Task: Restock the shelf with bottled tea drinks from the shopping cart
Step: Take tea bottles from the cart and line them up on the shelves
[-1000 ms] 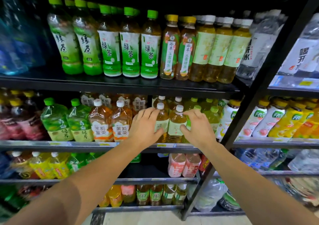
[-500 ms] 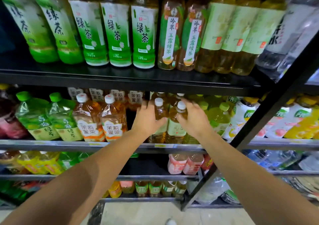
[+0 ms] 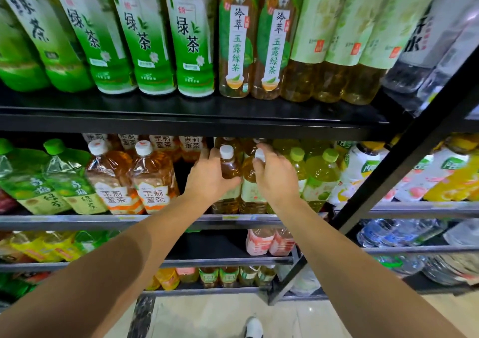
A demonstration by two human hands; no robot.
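Head view takes in the black shelf [image 3: 194,124] packed with tea. On the tier just under that board stand two amber tea bottles: the left bottle [image 3: 229,168] and the right bottle [image 3: 249,179], touching. Orange jasmine tea bottles [image 3: 153,179] stand left of them, yellow-green bottles [image 3: 321,174] right. Left hand [image 3: 207,179] curls round the left bottle; right hand [image 3: 276,175] grips the right bottle near its white cap [image 3: 259,154].

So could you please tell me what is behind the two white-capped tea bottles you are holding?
Behind the left bottle and right bottle, more amber bottles of the same kind show. The upper shelf hides how far that row runs.
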